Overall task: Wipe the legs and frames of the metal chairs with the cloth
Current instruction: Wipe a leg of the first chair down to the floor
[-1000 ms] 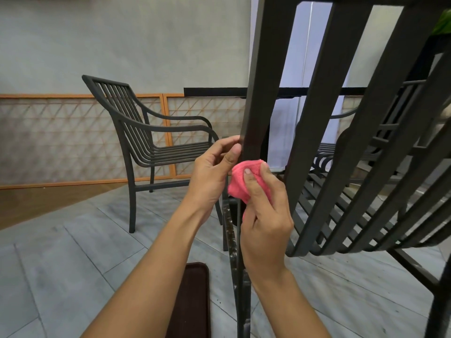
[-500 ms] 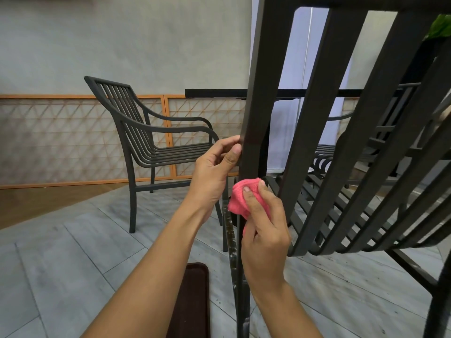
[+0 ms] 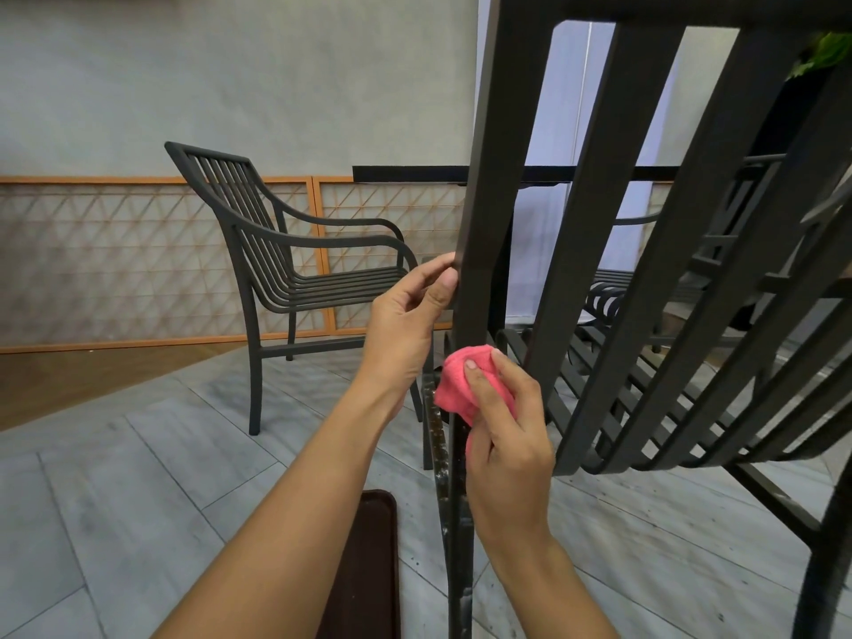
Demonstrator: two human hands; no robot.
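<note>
The grey plank floor [image 3: 138, 491] spreads under you, with a grey wall [image 3: 230, 76] behind it and a wood-framed lattice panel [image 3: 115, 255] along the wall's foot. Right in front of you stands the near metal chair [image 3: 613, 251], dark and slatted, so close that its back slats fill the right half of your view and its seat slats curve away below them. Its left back post [image 3: 488, 177] runs down into a leg whose lower part is scuffed and speckled with pale marks. A second metal armchair [image 3: 286, 274] stands well apart on the left, facing right, near the lattice panel. A dark table edge [image 3: 405, 173] shows between the two chairs, farther back. A dark brown mat [image 3: 369, 560] lies on the floor just left of the near leg.

Your left hand [image 3: 405, 325] steadies the post: thumb and fingertips pinch its left edge, above the cloth. Your right hand [image 3: 502, 435] grips the pink cloth [image 3: 465, 380], bunched under curled fingers and thumb, and presses it against the same post just where the back meets the seat frame, below your left hand.
</note>
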